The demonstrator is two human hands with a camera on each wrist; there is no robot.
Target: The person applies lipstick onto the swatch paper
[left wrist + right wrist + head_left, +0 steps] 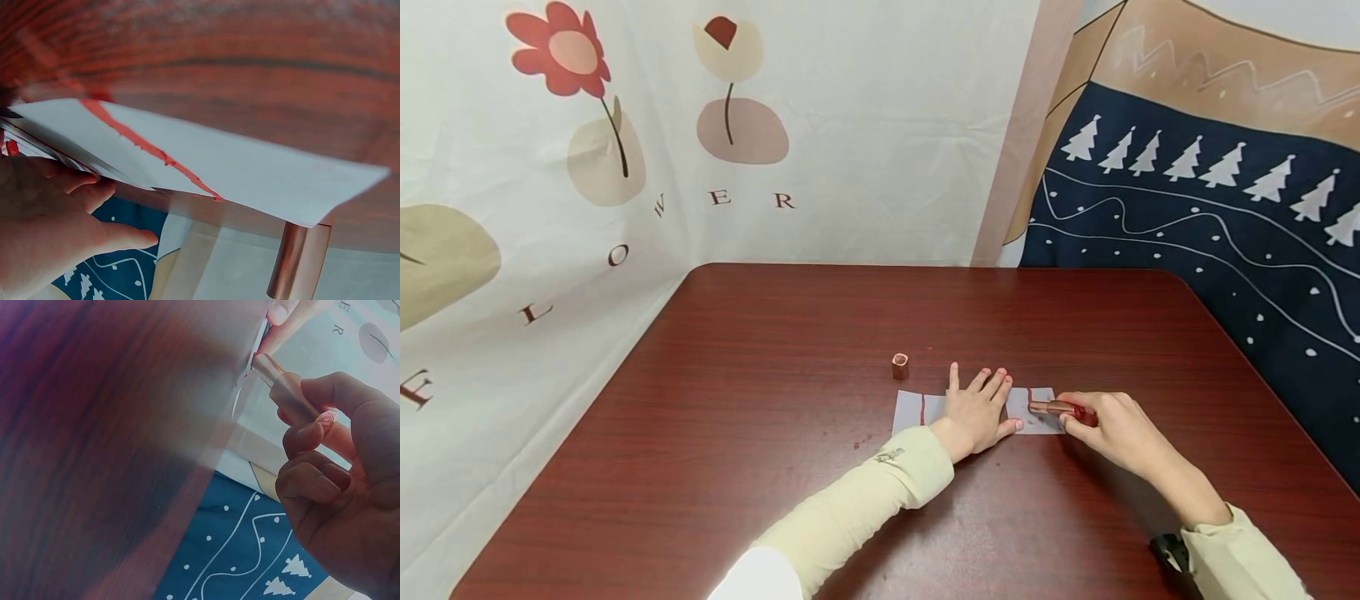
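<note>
The left hand [976, 415] is spread out on some white paper [907, 410], with its fingers straight and apart. It has nothing in its grip and just presses down. The paper lies a bit to the right of the middle of the tabletop [760, 375], well away from the far edge and the side edges. It pokes out on both sides of the left hand, and I cannot tell if it is one sheet or more.

The right hand [1123, 429] grips a shiny, copper-brown lipstick [1051, 407] between its thumb and fingers. The lipstick is over the right end of the paper, its tip pointing left. The tip is at the near end of a red line [1029, 396] that runs in from the paper's far edge. Another red line [922, 408] runs across the paper to the left of the left hand.

The lipstick's cap [900, 367] stands up by itself near the paper's far left corner, on the side toward the tabletop's far edge. Small red marks [863, 442] are on the tabletop just past the paper's near left corner.

Both arms have pale yellow-green sleeves [857, 500]. Behind the tabletop's left and far edges hangs a white cloth [880, 100] with flowers and letters. Past the right edge is a dark blue cloth [1210, 217] with white trees
</note>
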